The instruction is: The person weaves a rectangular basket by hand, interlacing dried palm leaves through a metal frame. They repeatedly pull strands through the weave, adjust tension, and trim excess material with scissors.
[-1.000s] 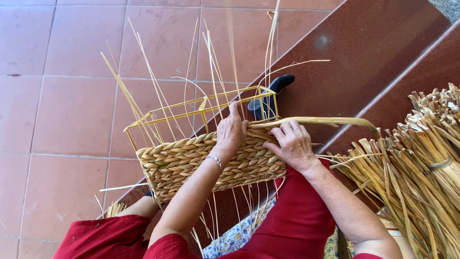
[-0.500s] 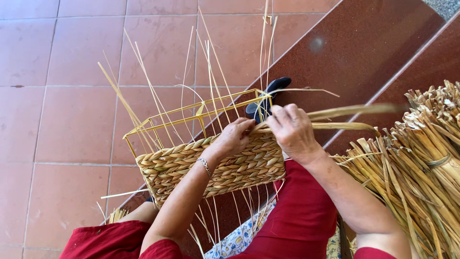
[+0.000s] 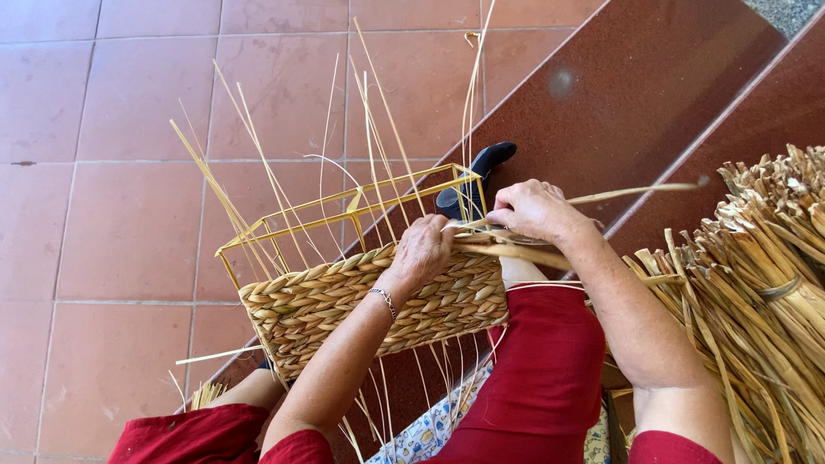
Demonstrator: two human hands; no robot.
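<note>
A half-woven straw basket point(image 3: 344, 301) on a yellow wire frame point(image 3: 344, 210) rests across my red-clad knees. Thin straw spokes point(image 3: 378, 129) stick up from it. My left hand point(image 3: 423, 251) presses on the top edge of the woven wall near its right corner. My right hand point(image 3: 537, 210) grips a flat straw strand point(image 3: 636, 191) at that corner; the strand's free end trails off to the right.
A large tied bundle of dry straw point(image 3: 756, 283) lies at my right. A dark-socked foot point(image 3: 477, 176) rests on the dark red stone step point(image 3: 653, 94). Terracotta floor tiles point(image 3: 103, 223) spread to the left. Patterned cloth point(image 3: 430, 434) shows between my legs.
Both hands shifted right along the basket's top edge to its right corner. The strand in my right hand swung from lying along the rim to pointing out to the right.
</note>
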